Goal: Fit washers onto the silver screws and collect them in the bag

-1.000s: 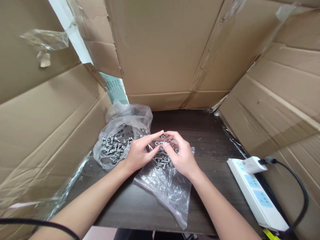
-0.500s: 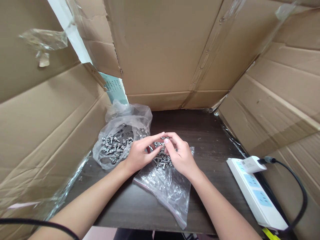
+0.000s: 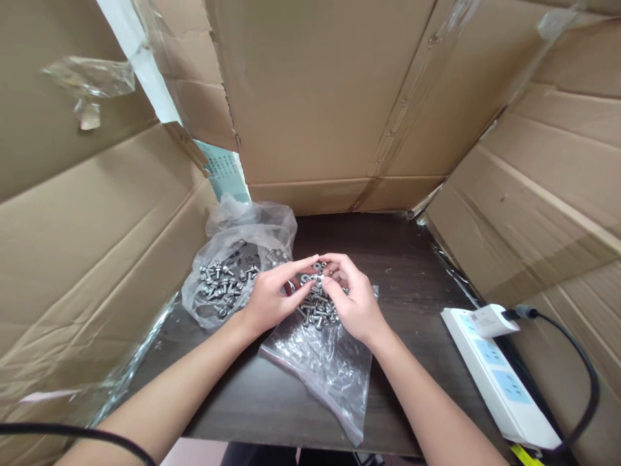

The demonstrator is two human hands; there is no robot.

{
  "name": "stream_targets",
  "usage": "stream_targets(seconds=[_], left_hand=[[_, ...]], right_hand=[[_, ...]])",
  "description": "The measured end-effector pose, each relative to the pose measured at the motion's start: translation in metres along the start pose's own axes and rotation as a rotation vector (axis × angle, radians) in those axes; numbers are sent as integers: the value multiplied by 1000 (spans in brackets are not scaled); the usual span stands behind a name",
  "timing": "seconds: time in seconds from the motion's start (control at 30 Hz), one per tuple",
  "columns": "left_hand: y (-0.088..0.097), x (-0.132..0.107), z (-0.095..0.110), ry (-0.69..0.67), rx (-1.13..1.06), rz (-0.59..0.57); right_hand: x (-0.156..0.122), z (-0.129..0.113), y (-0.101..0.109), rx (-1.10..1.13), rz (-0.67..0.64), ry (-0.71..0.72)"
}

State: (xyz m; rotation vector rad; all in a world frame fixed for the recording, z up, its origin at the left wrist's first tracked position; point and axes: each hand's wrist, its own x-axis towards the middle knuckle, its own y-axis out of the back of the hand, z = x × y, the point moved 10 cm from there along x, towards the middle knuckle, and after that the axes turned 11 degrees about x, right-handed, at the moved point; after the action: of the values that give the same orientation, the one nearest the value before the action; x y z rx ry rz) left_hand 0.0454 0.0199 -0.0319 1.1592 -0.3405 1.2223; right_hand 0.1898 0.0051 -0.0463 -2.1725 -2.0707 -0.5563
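Observation:
My left hand (image 3: 272, 292) and my right hand (image 3: 356, 301) meet over a pile of bolts (image 3: 317, 310) on a clear plastic zip bag (image 3: 325, 362). Between the thumb tips is a small silver bolt (image 3: 317, 277), pinched from the left and the right. The fingers partly cover it, so any small part on its shank cannot be made out. Several flat washers (image 3: 317, 266) show just behind the fingertips. Left of my left hand, an open clear plastic bag (image 3: 194, 304) holds many more bolts (image 3: 226, 281).
A white power strip (image 3: 504, 382) with a plugged-in white adapter (image 3: 490, 320) and black cable lies at the right. Cardboard walls (image 3: 330, 97) enclose the dark tabletop (image 3: 407, 259) at the back and sides. Another black cable (image 3: 72, 430) crosses the lower left.
My right fingers have spread and shifted slightly, uncovering washers behind them. The bolt between my hands shows more clearly. My left hand has hardly moved.

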Motion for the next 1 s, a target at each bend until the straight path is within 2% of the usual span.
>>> stream_targets(seconds=[0.2, 0.5, 0.7, 0.87, 1.0], left_hand=[[1, 0, 2, -8, 3, 3], [1, 1, -2, 18, 27, 6], [1, 1, 1, -5, 28, -5], [2, 1, -2, 7, 39, 11], [3, 0, 0, -1, 30, 15]], right_hand=[[-2, 5, -3, -56, -20, -56], [0, -4, -2, -41, -8, 58], [0, -1, -4, -12, -15, 48], [-2, -7, 1, -34, 29, 147], [-1, -4, 2, -31, 31, 117]])
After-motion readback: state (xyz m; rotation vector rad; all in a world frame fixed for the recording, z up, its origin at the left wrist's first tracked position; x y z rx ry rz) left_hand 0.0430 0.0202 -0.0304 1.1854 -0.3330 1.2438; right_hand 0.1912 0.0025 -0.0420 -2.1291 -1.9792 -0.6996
